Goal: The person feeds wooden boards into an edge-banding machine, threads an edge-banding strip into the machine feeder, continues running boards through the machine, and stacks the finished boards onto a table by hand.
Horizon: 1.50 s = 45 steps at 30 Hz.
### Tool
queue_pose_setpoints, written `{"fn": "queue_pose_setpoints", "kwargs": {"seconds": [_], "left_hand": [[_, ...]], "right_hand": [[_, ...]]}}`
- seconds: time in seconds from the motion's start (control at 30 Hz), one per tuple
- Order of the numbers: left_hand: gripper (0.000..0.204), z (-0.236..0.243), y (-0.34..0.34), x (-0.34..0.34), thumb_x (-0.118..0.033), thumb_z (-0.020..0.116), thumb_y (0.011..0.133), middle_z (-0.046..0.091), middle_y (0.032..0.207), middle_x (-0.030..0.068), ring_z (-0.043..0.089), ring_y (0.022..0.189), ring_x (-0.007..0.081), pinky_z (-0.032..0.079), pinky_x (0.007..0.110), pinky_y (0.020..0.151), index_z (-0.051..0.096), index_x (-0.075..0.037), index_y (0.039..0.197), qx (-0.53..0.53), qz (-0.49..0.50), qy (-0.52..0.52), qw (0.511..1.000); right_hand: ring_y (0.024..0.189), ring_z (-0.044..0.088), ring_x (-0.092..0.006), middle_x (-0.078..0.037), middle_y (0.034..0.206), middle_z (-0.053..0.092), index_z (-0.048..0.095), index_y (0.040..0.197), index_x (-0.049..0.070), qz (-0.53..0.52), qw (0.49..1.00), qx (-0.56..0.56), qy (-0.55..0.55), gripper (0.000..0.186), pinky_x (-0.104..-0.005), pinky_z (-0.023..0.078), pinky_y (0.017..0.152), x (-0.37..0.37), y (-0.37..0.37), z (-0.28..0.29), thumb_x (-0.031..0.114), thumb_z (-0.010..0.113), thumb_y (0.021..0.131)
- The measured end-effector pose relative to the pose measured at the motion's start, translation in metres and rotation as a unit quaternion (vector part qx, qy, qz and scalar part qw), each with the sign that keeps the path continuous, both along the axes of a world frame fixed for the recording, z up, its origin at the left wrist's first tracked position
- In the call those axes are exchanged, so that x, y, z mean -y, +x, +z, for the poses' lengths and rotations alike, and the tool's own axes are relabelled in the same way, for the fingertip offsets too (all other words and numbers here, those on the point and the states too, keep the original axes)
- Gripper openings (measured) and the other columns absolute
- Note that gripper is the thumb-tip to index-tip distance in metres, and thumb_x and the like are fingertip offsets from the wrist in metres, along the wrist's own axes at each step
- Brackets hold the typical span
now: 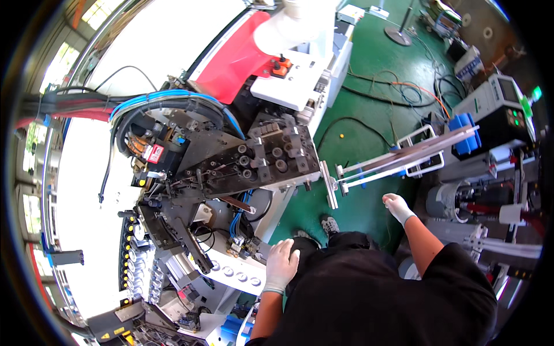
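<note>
My left hand (281, 262), in a white glove, hangs low beside the machine's white lower panel (254, 279), fingers apart and slightly bent, with nothing in it. My right hand (397, 209), also gloved, is out to the right with its fingers curled closed; I cannot make out whether they hold anything. It is nearest a long silver rail frame (375, 167) with blue end pieces, which lies above it in the picture. In front of me is a dark steel machine head (231, 167) with rollers, blocks, blue tubes and black cables.
A red-and-white housing (225, 57) rises behind the machine head. On the green floor (358, 104) lie cables and a stand base (397, 36). At right stand a white-and-black control unit (490, 109) and other equipment. My shoes (329, 225) are below me.
</note>
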<state>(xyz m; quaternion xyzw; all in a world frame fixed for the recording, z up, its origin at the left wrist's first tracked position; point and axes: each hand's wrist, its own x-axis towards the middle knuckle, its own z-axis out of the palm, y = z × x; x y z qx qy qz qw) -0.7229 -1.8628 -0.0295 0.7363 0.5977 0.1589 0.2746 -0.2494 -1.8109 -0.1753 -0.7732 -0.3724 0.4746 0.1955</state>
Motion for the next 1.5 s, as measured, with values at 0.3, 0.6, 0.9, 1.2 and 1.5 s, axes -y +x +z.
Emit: {"fn": "queue_pose_setpoints", "kwargs": {"seconds": [0.3, 0.6, 0.9, 1.2, 1.5], "left_hand": [[0.040, -0.019, -0.031, -0.065, -0.028, 0.058, 0.098, 0.064, 0.125, 0.0221, 0.060, 0.118, 0.0380, 0.046, 0.044, 0.103, 0.062, 0.002, 0.123, 0.142, 0.108, -0.123, 0.976], [0.047, -0.063, -0.045, -0.145, -0.036, 0.062, 0.096, 0.069, 0.120, 0.0195, 0.066, 0.112, 0.0270, 0.049, 0.036, 0.096, 0.063, 0.003, 0.121, 0.295, 0.243, -0.185, 0.906], [0.036, -0.095, 0.027, -0.168, -0.037, 0.077, 0.082, 0.069, 0.096, 0.0133, 0.068, 0.090, 0.0358, 0.052, 0.046, 0.079, 0.065, -0.008, 0.099, 0.049, 0.239, -0.124, 0.962], [0.036, -0.149, 0.025, -0.155, -0.035, 0.057, 0.101, 0.071, 0.088, 0.0099, 0.068, 0.076, 0.0214, 0.052, 0.034, 0.072, 0.064, 0.000, 0.107, 0.292, 0.297, -0.142, 0.898], [0.040, -0.202, 0.018, -0.091, -0.034, 0.055, 0.102, 0.071, 0.103, 0.0176, 0.070, 0.091, 0.0236, 0.055, 0.035, 0.083, 0.060, 0.002, 0.118, 0.582, 0.337, -0.424, 0.608]], "right_hand": [[0.089, 0.065, -0.0169, -0.006, 0.101, 0.070, 0.068, 0.116, 0.000, 0.005, 0.998, -0.013, -0.061, 0.029, -0.0289, 0.051, 0.080, -0.003, -0.040, 0.034, 0.005, 0.053, 0.091], [0.114, 0.065, -0.0264, -0.014, 0.120, 0.071, 0.065, 0.126, 0.002, 0.167, 0.968, 0.093, -0.160, 0.037, -0.0345, 0.048, 0.099, -0.008, -0.095, 0.087, 0.017, 0.054, 0.094], [0.116, 0.064, -0.0327, -0.017, 0.119, 0.070, 0.068, 0.122, 0.009, 0.210, 0.966, 0.123, -0.093, 0.038, -0.0392, 0.048, 0.099, -0.064, -0.072, 0.074, 0.036, 0.058, 0.097], [0.114, 0.062, -0.0366, -0.019, 0.121, 0.067, 0.068, 0.119, 0.005, 0.235, 0.929, 0.286, 0.026, 0.040, -0.0433, 0.049, 0.098, -0.152, 0.027, 0.097, 0.032, 0.062, 0.090], [0.111, 0.062, -0.0274, -0.010, 0.110, 0.069, 0.072, 0.097, 0.010, 0.280, 0.770, 0.559, 0.126, 0.023, -0.0479, 0.047, 0.095, -0.226, 0.166, 0.071, 0.025, 0.068, 0.081]]}}
